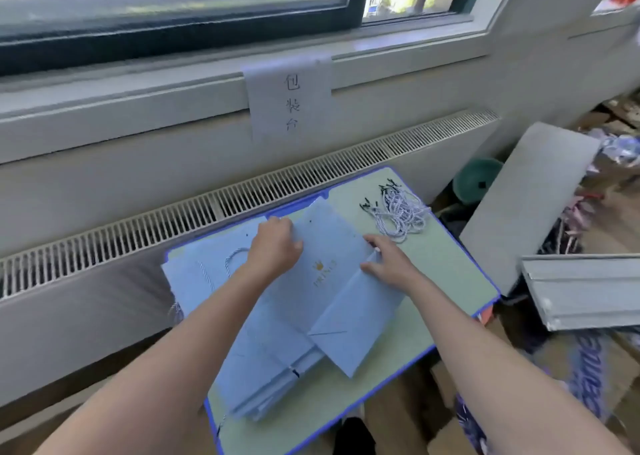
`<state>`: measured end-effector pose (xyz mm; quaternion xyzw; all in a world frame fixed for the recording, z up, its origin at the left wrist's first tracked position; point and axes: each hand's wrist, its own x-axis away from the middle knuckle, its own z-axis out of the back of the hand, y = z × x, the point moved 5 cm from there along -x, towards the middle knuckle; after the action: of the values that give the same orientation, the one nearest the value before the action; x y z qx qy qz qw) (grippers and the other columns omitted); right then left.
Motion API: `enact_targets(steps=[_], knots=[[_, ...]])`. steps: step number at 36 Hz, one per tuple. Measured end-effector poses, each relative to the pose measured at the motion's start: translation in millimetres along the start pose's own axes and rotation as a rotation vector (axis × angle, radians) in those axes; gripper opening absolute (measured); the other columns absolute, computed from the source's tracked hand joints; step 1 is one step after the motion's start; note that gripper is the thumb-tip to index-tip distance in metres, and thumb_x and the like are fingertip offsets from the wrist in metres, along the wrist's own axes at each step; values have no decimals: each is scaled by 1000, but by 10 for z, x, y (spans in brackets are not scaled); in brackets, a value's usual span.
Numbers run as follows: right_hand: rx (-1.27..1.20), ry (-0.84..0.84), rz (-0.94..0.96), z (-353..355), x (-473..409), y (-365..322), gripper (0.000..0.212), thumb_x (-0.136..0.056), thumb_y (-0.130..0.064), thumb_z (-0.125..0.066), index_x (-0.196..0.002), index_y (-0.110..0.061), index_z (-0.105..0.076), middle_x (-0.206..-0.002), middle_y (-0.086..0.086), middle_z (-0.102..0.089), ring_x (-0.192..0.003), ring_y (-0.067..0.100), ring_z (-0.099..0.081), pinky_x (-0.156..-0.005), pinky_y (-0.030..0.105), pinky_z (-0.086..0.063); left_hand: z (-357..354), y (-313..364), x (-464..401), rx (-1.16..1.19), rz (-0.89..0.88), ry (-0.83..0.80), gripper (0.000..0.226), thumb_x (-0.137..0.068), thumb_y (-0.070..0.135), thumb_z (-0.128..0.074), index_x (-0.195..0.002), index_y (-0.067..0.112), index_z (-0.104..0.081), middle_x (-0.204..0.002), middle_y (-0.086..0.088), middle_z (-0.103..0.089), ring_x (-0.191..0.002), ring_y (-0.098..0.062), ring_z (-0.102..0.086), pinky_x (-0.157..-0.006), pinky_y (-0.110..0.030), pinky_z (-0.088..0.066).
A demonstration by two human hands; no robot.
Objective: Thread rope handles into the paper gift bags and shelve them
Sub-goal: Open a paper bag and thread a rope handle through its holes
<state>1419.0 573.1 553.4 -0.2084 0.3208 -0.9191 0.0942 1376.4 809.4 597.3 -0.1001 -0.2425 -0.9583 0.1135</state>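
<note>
A pile of flat light-blue paper gift bags (273,378) lies closest, on a pale green table with a bright blue edge (446,302). On top of the pile lies one more flat light-blue paper bag with a small gold crown print (329,281), turned at a slant. The left hand (275,246) sits at this bag's top edge with its fingers curled over the paper, holding it. The right hand (388,260) is on the bag's right edge. Its fingers are bent and pinch the paper fold there. To the left, a bag in the pile shows a thin white twisted rope handle (231,260) already looped through it. Farther back on the table, near the right corner, lies a loose heap of white twisted ropes with dark tips (398,212), apart from both hands. Behind the table runs a long white vent grille (173,219). Above it, a white paper sign with handwritten marks (291,101) hangs from the window ledge.
</note>
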Motion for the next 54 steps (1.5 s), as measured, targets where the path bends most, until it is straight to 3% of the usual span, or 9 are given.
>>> enact_targets(steps=[11,17,24,30,34,38,43,51,54], knots=[[183,18,70,290,-479,721,45,-93,0,-42,-135,-12,-53,-138,8,-46,-124,25,-47,-102,33,-38,-254,574,-149,80,155,114,10,-83,10,-61,-89,4,-65,-92,-8,-58,-92,-29,-57,-69,-34,-42],[508,-33,-27,313,-700,967,29,-94,-16,-48,-122,-12,-54,-127,10,-53,-118,31,-50,-90,39,-46,-342,694,-176,109,175,90,2,-85,9,-56,-86,10,-54,-86,-2,-55,-79,-22,-49,-65,-31,-38],[596,1,-35,282,-777,1004,23,-97,-23,-53,-116,-13,-61,-123,8,-55,-118,28,-50,-92,36,-45,-351,722,-186,211,169,-12,26,-89,10,-52,-114,17,-49,-95,-2,-61,-87,-24,-60,-69,-33,-47],[16,162,-49,633,-641,671,7,-92,-14,-52,-86,-11,-50,-84,3,-55,-82,25,-52,-68,34,-36,-280,802,-104,301,75,-80,47,-91,7,-46,-132,28,-38,-98,-5,-63,-86,-26,-61,-75,-43,-51],[-287,171,-34,824,-473,364,15,-91,-6,-52,-96,-19,-55,-98,3,-67,-87,21,-62,-75,34,-52,-160,890,-72,390,62,-72,47,-91,6,-43,-133,29,-40,-99,-7,-60,-79,-24,-59,-63,-34,-47],[-541,150,-36,900,-283,26,30,-90,6,-41,-108,-11,-58,-103,5,-69,-55,2,-55,-37,12,-37,-57,1008,-31,306,-10,-53,52,-89,-2,-33,-124,31,-53,-107,0,-52,-57,-12,-45,-51,-26,-37],[-679,92,98,805,-79,-320,36,-89,11,-40,-103,-13,-64,-98,7,-70,-58,11,-56,-59,21,-50,-68,1041,-22,346,28,-102,47,-86,-3,-35,-102,18,-74,-123,1,-62,-103,-12,-53,-81,-23,-39],[-630,-100,128,473,189,-385,38,-89,14,-40,-97,-13,-66,-91,0,-72,-65,7,-63,-65,23,-51,-70,970,16,653,143,-41,27,-88,24,-55,-65,10,-57,-63,-4,-42,-62,-19,-35,-60,-30,-28],[-582,-121,125,420,243,-368,40,-88,14,-41,-96,-15,-67,-90,-1,-72,-67,9,-62,-64,21,-50,-46,993,56,639,82,-21,24,-89,25,-65,-67,17,-68,-60,6,-60,-61,-12,-51,-60,-26,-39]])
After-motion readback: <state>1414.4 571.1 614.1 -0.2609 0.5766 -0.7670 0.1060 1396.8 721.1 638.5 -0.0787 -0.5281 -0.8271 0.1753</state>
